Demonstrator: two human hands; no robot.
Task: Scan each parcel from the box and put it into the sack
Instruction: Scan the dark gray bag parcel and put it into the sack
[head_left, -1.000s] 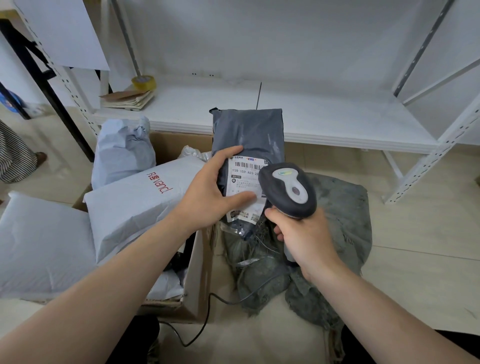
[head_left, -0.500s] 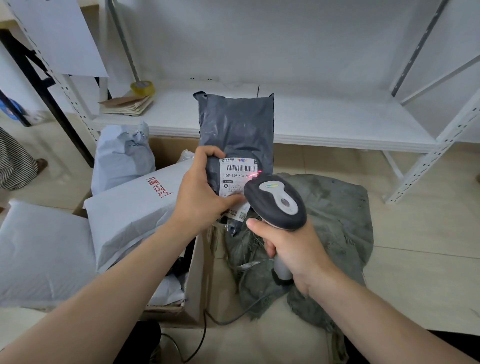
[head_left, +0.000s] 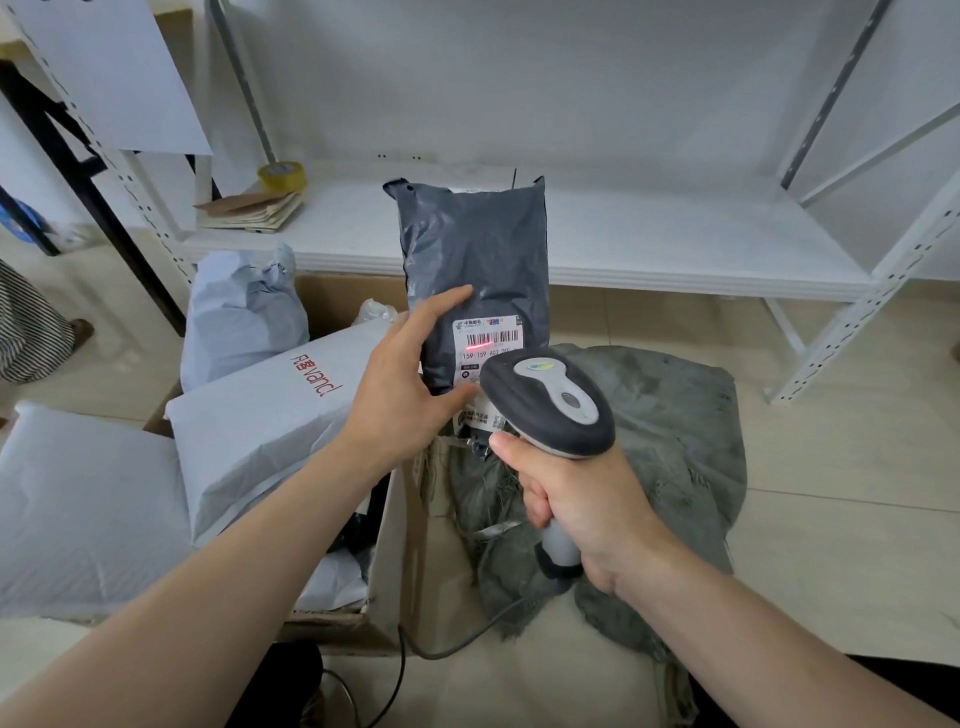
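Grey parcel (head_left: 478, 249) upright, long axis vertical, label (head_left: 485, 340) facing scanner (head_left: 550, 410)

Print you can read
The label (head_left: 485, 343) on your grey parcel (head_left: 475, 249) shows "EMS" and "159 159 A03 786"; the white mailer (head_left: 270, 415) reads "vancl" in red

left hand (head_left: 400, 395) holds dark grey parcel (head_left: 478, 249) upright | right hand (head_left: 587, 509) grips barcode scanner (head_left: 550, 400) | red scan line on parcel label (head_left: 485, 338) | grey sack (head_left: 670, 415) on floor beneath | cardboard box (head_left: 400, 545) at left
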